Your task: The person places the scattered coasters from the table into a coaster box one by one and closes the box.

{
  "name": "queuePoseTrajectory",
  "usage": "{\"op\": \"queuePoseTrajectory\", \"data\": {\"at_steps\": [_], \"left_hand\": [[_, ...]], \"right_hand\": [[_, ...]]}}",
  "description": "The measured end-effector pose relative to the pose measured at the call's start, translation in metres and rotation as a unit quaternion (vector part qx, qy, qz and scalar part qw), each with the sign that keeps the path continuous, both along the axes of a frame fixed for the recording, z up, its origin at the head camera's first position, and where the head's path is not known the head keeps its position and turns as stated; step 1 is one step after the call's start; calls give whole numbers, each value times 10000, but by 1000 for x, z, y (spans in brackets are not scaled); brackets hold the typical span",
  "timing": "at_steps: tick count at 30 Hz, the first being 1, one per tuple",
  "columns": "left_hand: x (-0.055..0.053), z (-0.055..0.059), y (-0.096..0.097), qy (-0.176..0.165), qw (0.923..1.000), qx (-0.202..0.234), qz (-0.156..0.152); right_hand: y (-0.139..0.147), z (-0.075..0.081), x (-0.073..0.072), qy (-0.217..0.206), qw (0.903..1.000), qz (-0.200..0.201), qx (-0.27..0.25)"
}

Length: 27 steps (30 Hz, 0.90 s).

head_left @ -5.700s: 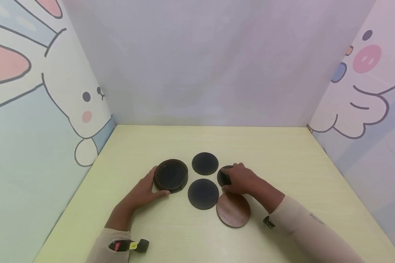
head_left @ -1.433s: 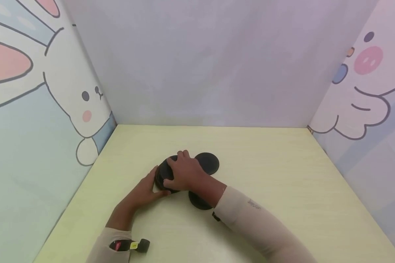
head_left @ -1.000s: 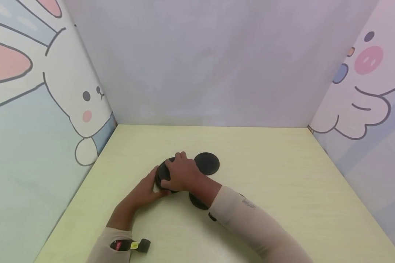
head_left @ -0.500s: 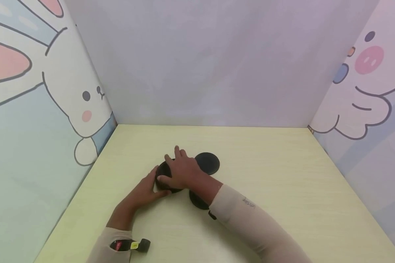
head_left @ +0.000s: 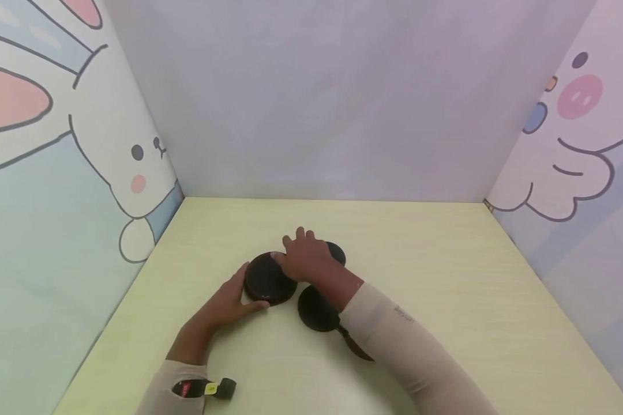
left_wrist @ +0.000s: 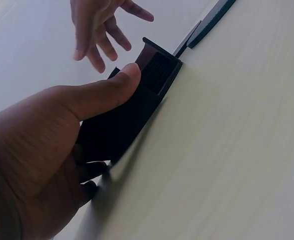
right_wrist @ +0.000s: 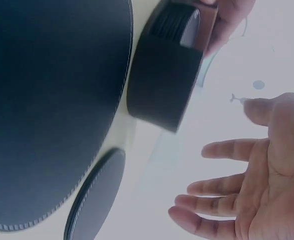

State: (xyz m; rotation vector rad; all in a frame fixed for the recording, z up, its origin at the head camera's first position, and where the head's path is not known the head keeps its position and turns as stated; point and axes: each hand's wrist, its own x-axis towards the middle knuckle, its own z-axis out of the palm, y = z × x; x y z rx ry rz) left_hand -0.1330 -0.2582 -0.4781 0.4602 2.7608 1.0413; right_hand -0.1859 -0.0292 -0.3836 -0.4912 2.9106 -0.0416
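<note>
My left hand [head_left: 225, 304] grips the side of a round dark coaster holder [right_wrist: 162, 85], thumb at its near side. A black coaster [head_left: 263, 276] lies in its top, and the left wrist view shows a stack of coasters [left_wrist: 159, 70] through the gap in the wall. Just above the holder's right side hovers my right hand [head_left: 310, 259], fingers spread, holding nothing. Two black coasters lie flat to the right: a near one [head_left: 312, 313] and a back one [head_left: 338, 252], both partly covered by the right hand or arm. Stitched edges show on the coasters in the right wrist view.
A brown disc [head_left: 357, 349] lies near the right forearm, mostly hidden under the sleeve. The pale table [head_left: 436, 253] is bounded by a grey back wall [head_left: 342, 115] and cartoon-printed side walls.
The right hand has brought a black coaster from the right into the holder, let it go and lifted off toward the back right. The left hand has stayed on the holder.
</note>
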Motion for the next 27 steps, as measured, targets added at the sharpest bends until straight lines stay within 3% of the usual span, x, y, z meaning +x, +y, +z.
{"op": "queuePoseTrajectory", "data": {"at_steps": [11, 20, 27], "left_hand": [[-1, -5, -1, 354, 9992, 123, -150], [1, -3, 0, 221, 9997, 64, -94], [2, -1, 0, 246, 9997, -28, -80]], "right_hand": [[25, 4, -13, -234, 9996, -156, 54], [42, -1, -22, -704, 9967, -410, 7], [57, -11, -29, -989, 9945, -304, -160]]}}
